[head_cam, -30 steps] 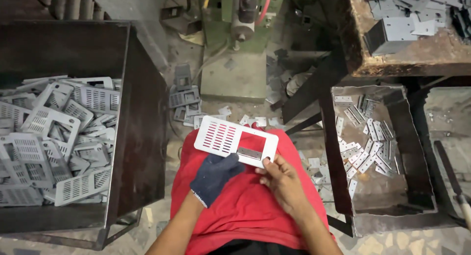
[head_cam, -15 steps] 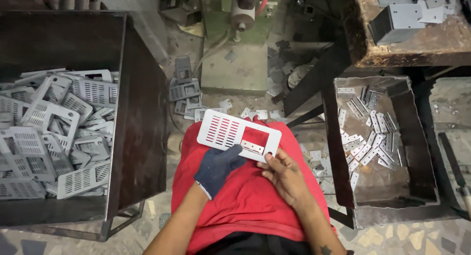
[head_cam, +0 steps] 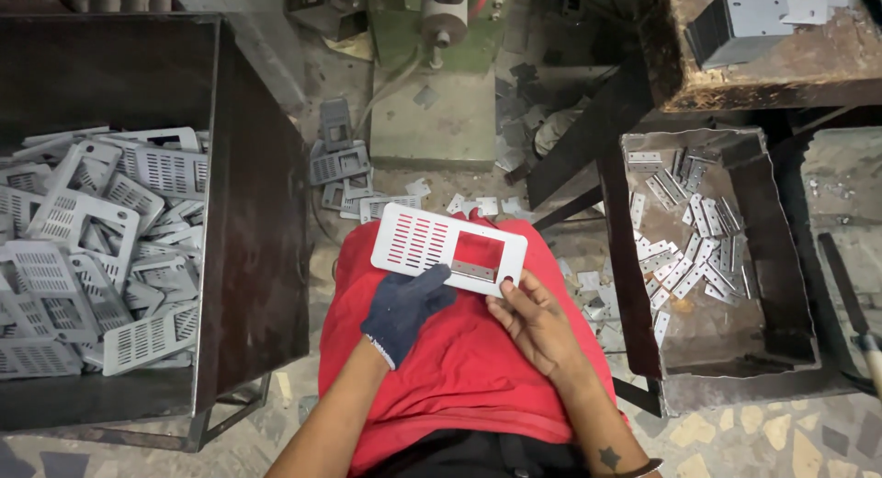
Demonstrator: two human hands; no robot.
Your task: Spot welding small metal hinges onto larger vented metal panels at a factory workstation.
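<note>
We hold a matt grey sheet-metal plate [head_cam: 447,249], smooth and punched with slots, over red cloth [head_cam: 459,368] on our lap. Our left hand [head_cam: 406,305] wears a dark knitted fabric glove; our right hand [head_cam: 536,320] is bare. Rusty, rough metal bins [head_cam: 257,221] hold similar dull grey stampings [head_cam: 83,248].
</note>
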